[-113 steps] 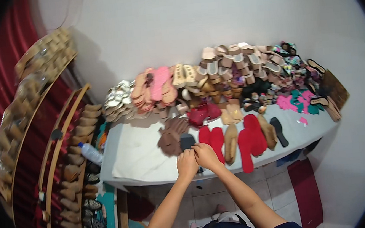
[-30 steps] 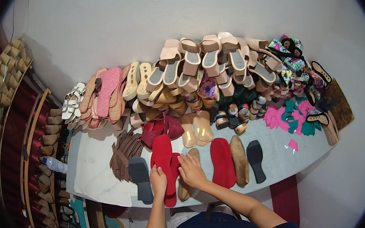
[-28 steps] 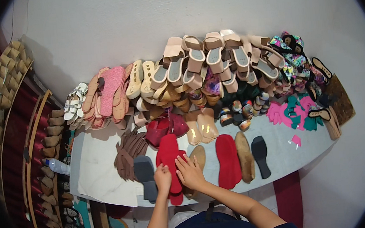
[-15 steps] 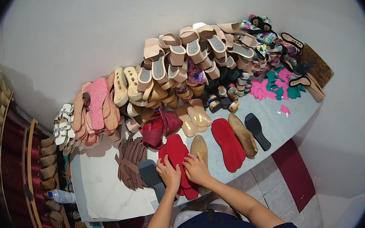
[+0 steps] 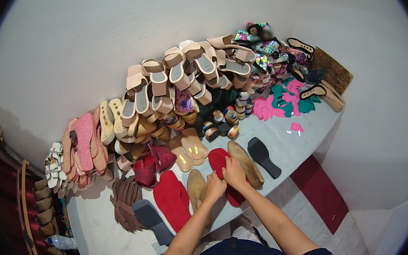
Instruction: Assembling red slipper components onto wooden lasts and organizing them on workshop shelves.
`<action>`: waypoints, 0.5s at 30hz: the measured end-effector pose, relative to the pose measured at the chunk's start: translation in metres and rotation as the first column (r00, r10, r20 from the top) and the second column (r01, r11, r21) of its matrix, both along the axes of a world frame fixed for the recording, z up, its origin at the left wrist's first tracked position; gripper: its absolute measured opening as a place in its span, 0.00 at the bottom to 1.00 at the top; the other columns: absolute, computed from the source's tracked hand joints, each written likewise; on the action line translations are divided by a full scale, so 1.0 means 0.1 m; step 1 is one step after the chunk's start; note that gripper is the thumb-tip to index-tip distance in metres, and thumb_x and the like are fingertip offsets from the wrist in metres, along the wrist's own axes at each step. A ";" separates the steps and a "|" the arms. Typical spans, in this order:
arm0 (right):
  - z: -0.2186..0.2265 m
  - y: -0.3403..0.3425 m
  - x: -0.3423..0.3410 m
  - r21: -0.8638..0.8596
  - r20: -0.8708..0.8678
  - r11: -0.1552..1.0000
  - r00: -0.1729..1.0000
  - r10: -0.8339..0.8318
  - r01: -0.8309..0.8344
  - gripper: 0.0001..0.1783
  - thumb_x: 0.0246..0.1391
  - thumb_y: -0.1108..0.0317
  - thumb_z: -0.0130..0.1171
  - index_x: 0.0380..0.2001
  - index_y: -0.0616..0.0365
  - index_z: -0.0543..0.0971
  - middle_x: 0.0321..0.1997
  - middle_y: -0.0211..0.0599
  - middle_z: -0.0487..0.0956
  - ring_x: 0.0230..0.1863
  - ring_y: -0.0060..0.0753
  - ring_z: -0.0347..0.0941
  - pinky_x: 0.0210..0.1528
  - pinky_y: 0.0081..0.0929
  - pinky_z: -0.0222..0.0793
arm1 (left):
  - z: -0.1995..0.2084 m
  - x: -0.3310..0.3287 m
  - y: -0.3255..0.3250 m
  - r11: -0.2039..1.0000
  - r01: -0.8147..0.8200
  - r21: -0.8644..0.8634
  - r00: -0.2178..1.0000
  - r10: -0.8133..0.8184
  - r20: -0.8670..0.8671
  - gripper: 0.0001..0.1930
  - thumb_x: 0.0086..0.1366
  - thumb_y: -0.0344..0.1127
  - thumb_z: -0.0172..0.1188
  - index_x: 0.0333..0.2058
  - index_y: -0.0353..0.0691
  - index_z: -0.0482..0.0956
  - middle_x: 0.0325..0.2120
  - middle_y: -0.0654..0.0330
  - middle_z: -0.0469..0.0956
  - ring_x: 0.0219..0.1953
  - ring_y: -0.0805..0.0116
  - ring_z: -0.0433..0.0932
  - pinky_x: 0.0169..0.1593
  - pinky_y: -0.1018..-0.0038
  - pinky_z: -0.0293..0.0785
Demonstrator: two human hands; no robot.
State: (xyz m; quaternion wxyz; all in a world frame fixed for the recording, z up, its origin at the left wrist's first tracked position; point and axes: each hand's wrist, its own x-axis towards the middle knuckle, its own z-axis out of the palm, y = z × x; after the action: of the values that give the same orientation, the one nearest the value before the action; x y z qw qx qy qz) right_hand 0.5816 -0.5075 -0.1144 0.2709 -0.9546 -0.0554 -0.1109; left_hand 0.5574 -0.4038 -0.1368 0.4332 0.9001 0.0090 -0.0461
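Note:
Both of my hands are together on the right-hand stack of red insoles near the table's front edge. My left hand grips the left edge with its fingers curled. My right hand lies over the middle and grips it, hiding part of the stack. A wooden shoe last lies just left of my left hand, and another shoe last is right beside my right hand. Farther left lies the other red insole stack. A black sole lies on the right, a dark grey sole on the left.
Behind, beige heeled sandals are piled against the wall. Brown strips, a dark red bundle, tan insoles, small rolls and pink and green scraps surround the work. A water bottle is at the left edge.
My hands have left the left red insole stack and moved right onto the other red stack. The view has turned, shifting everything on the table leftward.

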 end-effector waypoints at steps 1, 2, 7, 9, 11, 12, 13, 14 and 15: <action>-0.03 -0.04 0.07 0.023 -0.056 1.000 0.998 0.020 -0.018 0.26 0.40 0.69 0.54 0.45 0.68 0.64 0.40 0.53 0.66 0.42 0.50 0.63 0.44 0.36 0.62 | -0.04 0.06 -0.05 0.999 -0.038 0.009 0.996 0.039 -0.083 0.30 0.48 0.37 0.52 0.49 0.27 0.57 0.40 0.36 0.63 0.43 0.42 0.65 0.49 0.62 0.61; -0.07 -0.09 0.13 0.046 -0.038 0.999 0.999 0.024 -0.022 0.25 0.41 0.69 0.53 0.44 0.68 0.65 0.40 0.56 0.68 0.42 0.52 0.65 0.44 0.37 0.63 | -0.07 0.10 -0.10 0.997 -0.074 -0.005 0.988 0.072 -0.138 0.32 0.49 0.39 0.53 0.50 0.26 0.55 0.41 0.35 0.62 0.46 0.43 0.63 0.50 0.63 0.60; -0.12 -0.14 0.37 0.163 -0.236 0.981 0.962 0.139 -0.102 0.20 0.43 0.70 0.51 0.41 0.69 0.68 0.36 0.59 0.72 0.39 0.54 0.69 0.42 0.38 0.64 | -0.48 0.23 -0.09 0.968 -0.213 -0.133 0.949 0.173 -0.263 0.38 0.49 0.43 0.56 0.51 0.23 0.51 0.41 0.37 0.64 0.43 0.47 0.67 0.47 0.65 0.63; -0.11 -0.21 0.44 0.265 -0.361 0.957 0.908 0.214 -0.121 0.19 0.45 0.69 0.50 0.41 0.67 0.68 0.35 0.58 0.72 0.39 0.53 0.69 0.42 0.38 0.64 | -0.53 0.16 -0.05 0.865 -0.371 -0.338 0.919 0.289 -0.268 0.39 0.48 0.43 0.58 0.51 0.24 0.51 0.38 0.42 0.67 0.40 0.53 0.69 0.44 0.69 0.65; -0.10 -0.27 0.50 0.250 -0.376 0.956 0.895 0.240 -0.152 0.18 0.46 0.68 0.48 0.41 0.66 0.69 0.34 0.56 0.73 0.38 0.53 0.70 0.42 0.37 0.64 | -0.41 0.10 -0.02 0.821 -0.454 -0.347 0.883 0.362 -0.300 0.37 0.49 0.43 0.60 0.51 0.26 0.53 0.33 0.52 0.69 0.35 0.65 0.70 0.39 0.75 0.67; -0.11 -0.31 0.52 0.258 -0.381 0.955 0.893 0.238 -0.145 0.18 0.47 0.67 0.48 0.41 0.66 0.69 0.35 0.56 0.73 0.39 0.53 0.69 0.43 0.37 0.64 | -0.26 0.08 0.00 0.766 -0.455 -0.454 0.875 0.290 -0.386 0.35 0.50 0.43 0.59 0.50 0.27 0.55 0.32 0.55 0.70 0.34 0.69 0.69 0.37 0.77 0.66; -0.12 -0.34 0.53 0.266 -0.387 0.954 0.892 0.234 -0.136 0.18 0.47 0.67 0.48 0.41 0.66 0.69 0.35 0.57 0.73 0.39 0.53 0.69 0.43 0.37 0.63 | -0.12 0.05 0.02 0.697 -0.459 -0.551 0.864 0.206 -0.459 0.33 0.51 0.43 0.58 0.50 0.28 0.56 0.31 0.59 0.70 0.32 0.73 0.69 0.35 0.79 0.66; -0.11 -0.33 0.52 0.270 -0.387 0.951 0.888 0.248 -0.148 0.18 0.47 0.67 0.48 0.41 0.66 0.69 0.35 0.57 0.73 0.39 0.53 0.69 0.43 0.37 0.63 | -0.04 0.03 0.05 0.687 -0.458 -0.564 0.860 0.181 -0.477 0.30 0.53 0.43 0.57 0.49 0.30 0.58 0.32 0.61 0.70 0.32 0.78 0.68 0.32 0.83 0.64; -0.08 -0.32 0.49 0.311 -0.384 0.942 0.890 0.247 -0.127 0.18 0.47 0.67 0.47 0.41 0.67 0.68 0.36 0.57 0.72 0.40 0.53 0.69 0.44 0.37 0.63 | -0.06 0.03 0.06 0.685 -0.464 -0.561 0.858 0.191 -0.476 0.30 0.53 0.43 0.57 0.49 0.30 0.58 0.32 0.61 0.70 0.32 0.78 0.68 0.32 0.83 0.64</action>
State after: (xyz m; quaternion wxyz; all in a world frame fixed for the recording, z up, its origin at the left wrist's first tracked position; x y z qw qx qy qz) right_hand 0.6307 -0.5399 -0.1225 0.4168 -0.8987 -0.0726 0.1157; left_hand 0.5605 -0.3981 -0.1429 0.7124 0.6445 0.2401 -0.1398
